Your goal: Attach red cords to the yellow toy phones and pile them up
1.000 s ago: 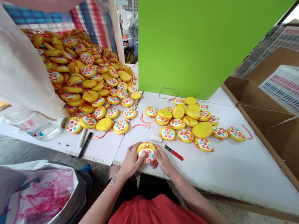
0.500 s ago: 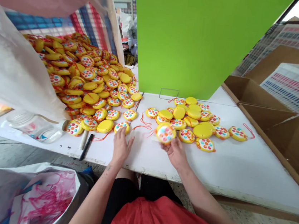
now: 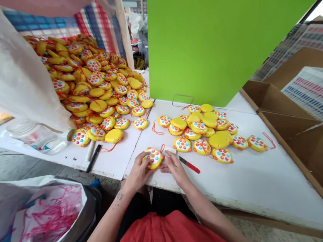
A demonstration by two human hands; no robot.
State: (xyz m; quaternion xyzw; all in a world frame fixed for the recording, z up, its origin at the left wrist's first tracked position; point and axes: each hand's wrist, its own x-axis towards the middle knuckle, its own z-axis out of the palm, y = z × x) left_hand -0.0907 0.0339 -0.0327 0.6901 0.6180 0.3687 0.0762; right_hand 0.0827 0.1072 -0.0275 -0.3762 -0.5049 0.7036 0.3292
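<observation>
My left hand (image 3: 137,171) grips a round yellow toy (image 3: 154,157) with coloured dots and a red cord, held near the table's front edge. My right hand (image 3: 174,167) rests beside the toy's right side, fingers loosely spread and touching its edge. A red-handled cutter (image 3: 189,165) and a small white block (image 3: 170,150) lie just right of the toy. A small group of the same yellow toys (image 3: 207,132) lies farther back on the white table (image 3: 260,179).
A big heap of yellow toys (image 3: 92,82) spills from a clear sack at the left. A black marker (image 3: 92,157) and white pen lie by the edge. A green board (image 3: 214,41) stands behind. Cardboard boxes (image 3: 299,140) sit right; a bag with pink cords (image 3: 43,212) is below left.
My right hand set the earlier toy onto the right-hand group and drew back. My left hand took a toy from beside the heap and brought it to the front edge.
</observation>
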